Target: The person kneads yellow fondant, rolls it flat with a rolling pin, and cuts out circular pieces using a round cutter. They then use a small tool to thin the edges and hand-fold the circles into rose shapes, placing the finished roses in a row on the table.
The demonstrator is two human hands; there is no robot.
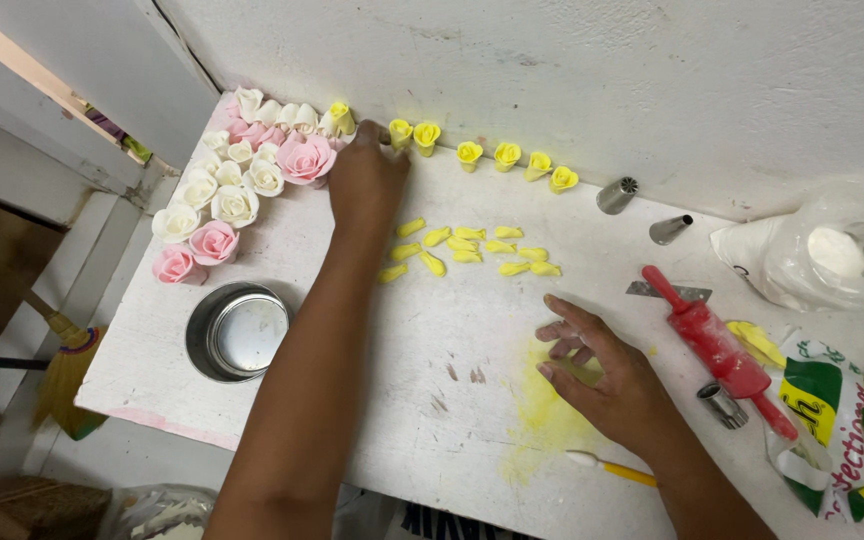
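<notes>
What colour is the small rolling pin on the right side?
Red; the rolling pin shows clearly in the head view.

Single head-worn cam, looking steeply down on white worktop (472, 330) from close overhead, facing the rear wall (552, 70). Both forearms enter from bottom edge; floor visible at left.

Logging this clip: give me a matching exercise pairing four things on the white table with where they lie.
Things:
1. red rolling pin
2. round metal tin
3. pink and white roses
4. loose yellow petals

Places:
A. far left corner, by the wall
B. near left edge, in front of the roses
C. middle, between the two hands
D. right side, past the right hand

Pairs: 1-D, 2-B, 3-A, 4-C
</notes>
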